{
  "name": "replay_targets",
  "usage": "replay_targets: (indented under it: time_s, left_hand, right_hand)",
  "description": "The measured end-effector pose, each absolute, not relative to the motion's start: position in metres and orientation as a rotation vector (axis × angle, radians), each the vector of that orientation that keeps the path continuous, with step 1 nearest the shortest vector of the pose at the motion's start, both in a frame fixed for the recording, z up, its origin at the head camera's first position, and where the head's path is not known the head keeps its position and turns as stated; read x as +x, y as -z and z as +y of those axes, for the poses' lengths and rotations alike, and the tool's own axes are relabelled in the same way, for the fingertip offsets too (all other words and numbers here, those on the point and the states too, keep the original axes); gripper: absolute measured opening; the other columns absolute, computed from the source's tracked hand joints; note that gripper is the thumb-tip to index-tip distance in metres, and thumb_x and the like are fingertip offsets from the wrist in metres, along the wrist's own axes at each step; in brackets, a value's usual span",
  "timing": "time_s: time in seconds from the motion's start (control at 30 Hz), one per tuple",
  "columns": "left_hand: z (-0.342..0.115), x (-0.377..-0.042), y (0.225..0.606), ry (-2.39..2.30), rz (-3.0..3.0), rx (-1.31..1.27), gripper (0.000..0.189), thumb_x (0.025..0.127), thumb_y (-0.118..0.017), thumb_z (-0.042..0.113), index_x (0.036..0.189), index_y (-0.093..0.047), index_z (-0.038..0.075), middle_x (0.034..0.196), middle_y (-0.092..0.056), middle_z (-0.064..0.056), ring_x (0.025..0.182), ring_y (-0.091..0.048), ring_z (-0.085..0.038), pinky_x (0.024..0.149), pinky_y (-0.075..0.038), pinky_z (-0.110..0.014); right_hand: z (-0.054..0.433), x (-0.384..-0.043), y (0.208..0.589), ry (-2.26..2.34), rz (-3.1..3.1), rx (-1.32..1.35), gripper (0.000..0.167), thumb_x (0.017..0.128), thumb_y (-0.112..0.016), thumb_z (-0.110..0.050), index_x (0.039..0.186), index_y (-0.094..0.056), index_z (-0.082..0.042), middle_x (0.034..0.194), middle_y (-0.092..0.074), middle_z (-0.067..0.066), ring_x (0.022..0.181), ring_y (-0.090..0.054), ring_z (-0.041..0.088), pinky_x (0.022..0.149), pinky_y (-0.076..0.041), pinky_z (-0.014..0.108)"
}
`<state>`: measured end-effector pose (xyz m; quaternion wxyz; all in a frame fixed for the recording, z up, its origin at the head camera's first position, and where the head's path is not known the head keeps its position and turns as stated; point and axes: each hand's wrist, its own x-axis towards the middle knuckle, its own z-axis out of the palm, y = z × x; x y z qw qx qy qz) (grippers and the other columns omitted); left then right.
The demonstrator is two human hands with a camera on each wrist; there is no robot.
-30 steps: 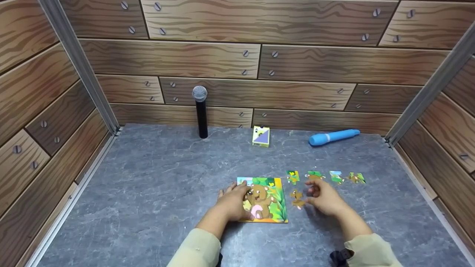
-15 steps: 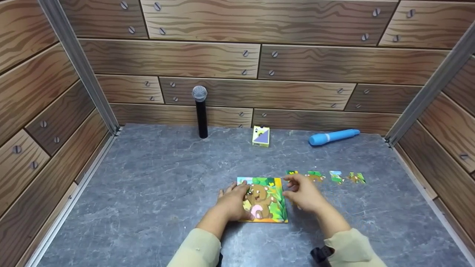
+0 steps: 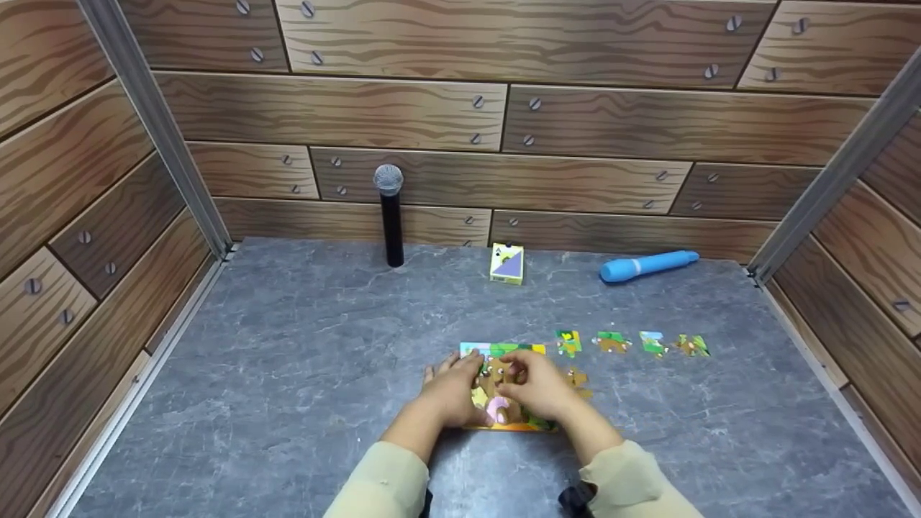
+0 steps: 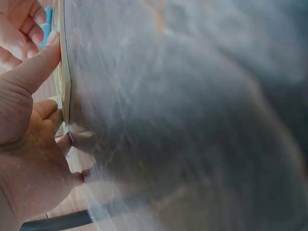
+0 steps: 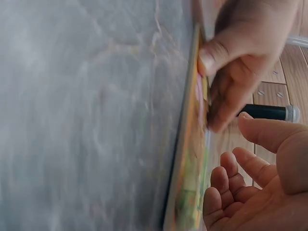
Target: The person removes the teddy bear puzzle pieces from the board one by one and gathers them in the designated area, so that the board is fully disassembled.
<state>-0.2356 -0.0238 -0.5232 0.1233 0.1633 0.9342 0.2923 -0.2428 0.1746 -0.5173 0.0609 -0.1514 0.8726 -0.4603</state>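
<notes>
A square jigsaw puzzle with a brown bear picture lies flat on the grey table. My left hand rests over its left side, the thumb pressing near the front edge and the other fingers spread toward the back. Above the puzzle's right half is my right hand; in the right wrist view its thumb and forefinger stand apart and nothing shows between them. A loose brown piece beside the puzzle is partly hidden by this hand. Several more pieces lie in a row behind it, including a green one.
At the back, a black microphone with a silver head stands upright. A yellow and purple card box is to its right. Farther right lies a blue wand-shaped object. Wood-patterned walls enclose the table on three sides.
My right hand has moved left, from beside the loose brown piece to over the puzzle's right half. My left hand stays in place on the puzzle.
</notes>
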Motion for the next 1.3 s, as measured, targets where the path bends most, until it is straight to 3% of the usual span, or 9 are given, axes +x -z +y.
replay_targets:
  time_s: [0.17,0.3,0.6,0.73,0.93,1.3]
  left_hand:
    - [-0.024,-0.235,0.523,-0.836,2.724,0.480,0.105,0.077,-0.095,0.036,0.163,-0.042,0.008,0.171,-0.036,-0.006,0.158,-0.024,-0.037,0.124,-0.012,-0.071]
    - [-0.023,-0.235,0.522,-0.834,2.732,0.481,0.106,0.076,-0.095,0.036,0.163,-0.042,0.008,0.171,-0.036,-0.006,0.158,-0.024,-0.038,0.125,-0.011,-0.071]
    - [-0.029,-0.236,0.522,-0.859,2.708,0.518,0.099,0.080,-0.093,0.036,0.161,-0.044,0.007,0.170,-0.036,-0.008,0.159,-0.023,-0.039,0.124,-0.010,-0.071]
    - [-0.033,-0.238,0.522,-0.921,2.664,0.510,0.091,0.084,-0.090,0.033,0.160,-0.047,0.006,0.171,-0.035,-0.007,0.160,-0.021,-0.037,0.125,-0.007,-0.070]
    - [-0.033,-0.240,0.527,-0.984,2.710,0.494,0.093,0.076,-0.096,0.025,0.155,-0.051,0.002,0.166,-0.043,-0.010,0.156,-0.029,-0.040,0.124,-0.014,-0.070]
    - [-0.033,-0.243,0.527,-0.952,2.753,0.433,0.099,0.073,-0.099,0.032,0.153,-0.052,-0.002,0.167,-0.038,-0.017,0.154,-0.030,-0.043,0.126,-0.020,-0.062]
  right_hand:
    - [0.165,-0.242,0.526,1.335,2.647,-0.458,0.047,0.086,-0.078,0.004,0.131,-0.065,0.011,0.095,-0.065,0.009,0.084,-0.061,0.017,0.075,-0.056,0.030]
    - [0.161,-0.242,0.530,1.249,2.695,-0.488,0.051,0.085,-0.078,0.003,0.134,-0.065,0.009,0.097,-0.069,0.008,0.088,-0.063,0.019,0.080,-0.057,0.037]
    - [0.157,-0.244,0.533,1.205,2.732,-0.476,0.041,0.085,-0.078,0.003,0.126,-0.071,0.004,0.102,-0.072,0.008,0.097,-0.066,0.023,0.090,-0.058,0.047]
    - [0.156,-0.245,0.534,1.253,2.705,-0.437,0.041,0.085,-0.080,0.004,0.125,-0.072,0.002,0.103,-0.071,0.008,0.097,-0.066,0.023,0.091,-0.058,0.047]
    - [0.155,-0.245,0.538,1.257,2.719,-0.457,0.044,0.081,-0.082,0.004,0.123,-0.072,0.004,0.106,-0.073,0.010,0.098,-0.066,0.023,0.092,-0.057,0.046]
    - [0.156,-0.244,0.539,1.316,2.707,-0.415,0.046,0.079,-0.078,0.007,0.124,-0.071,0.004,0.097,-0.067,0.006,0.092,-0.062,0.020,0.085,-0.056,0.040]
